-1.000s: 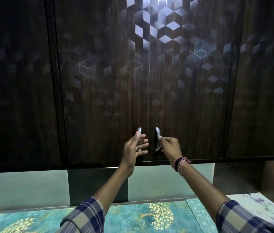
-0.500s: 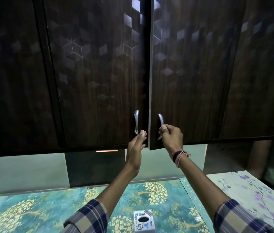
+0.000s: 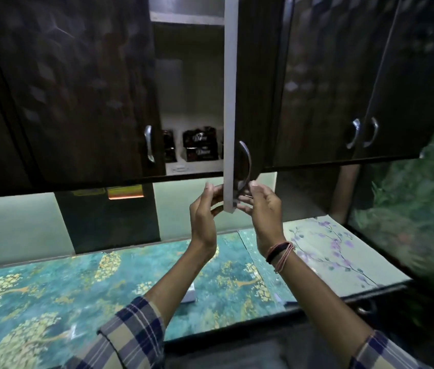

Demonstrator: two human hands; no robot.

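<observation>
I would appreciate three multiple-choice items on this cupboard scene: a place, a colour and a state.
1. The dark glossy packets sit: A on the counter; B on the cupboard's bottom shelf; C in a hand.
2. The tree-patterned counter covering is mainly: A teal; B red; C white.
3. The dark wooden cupboard door whose silver curved handle the right hand holds is: A shut; B open; C removed.
Answers: B, visible inside the cupboard; A, teal with gold trees; B, shelves show behind it.

Left hand [image 3: 205, 209] fingers [image 3: 215, 188] partly behind door [image 3: 230, 102] edge; packets [image 3: 199, 146] blurred, half-hidden
</observation>
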